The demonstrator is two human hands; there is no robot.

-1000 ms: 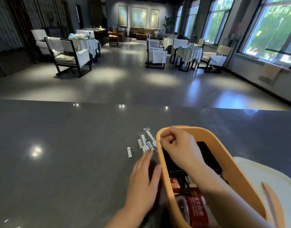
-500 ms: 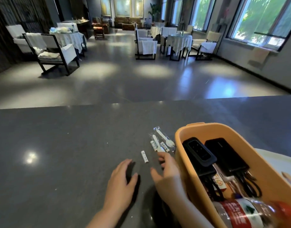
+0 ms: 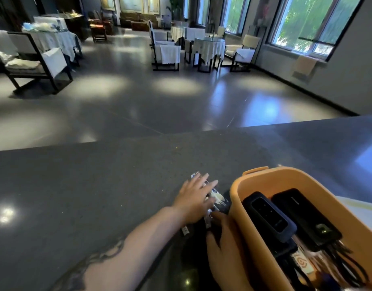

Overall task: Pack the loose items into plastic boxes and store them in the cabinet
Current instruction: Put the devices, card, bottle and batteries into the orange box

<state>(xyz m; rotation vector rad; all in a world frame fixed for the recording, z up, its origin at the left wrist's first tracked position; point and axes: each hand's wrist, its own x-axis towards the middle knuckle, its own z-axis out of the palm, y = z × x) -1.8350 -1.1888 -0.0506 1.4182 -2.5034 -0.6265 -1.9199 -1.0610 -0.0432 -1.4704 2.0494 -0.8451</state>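
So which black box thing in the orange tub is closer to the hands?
The left black device in the orange tub, the one against the wall beside both hands. The other black device lies farther right.

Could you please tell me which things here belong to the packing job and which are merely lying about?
Job:
orange box
power banks in the box
wrapped cutlery packets on the counter
left hand, flat on the packets
right hand, beside the box

Lying about:
counter
dining tables
chairs
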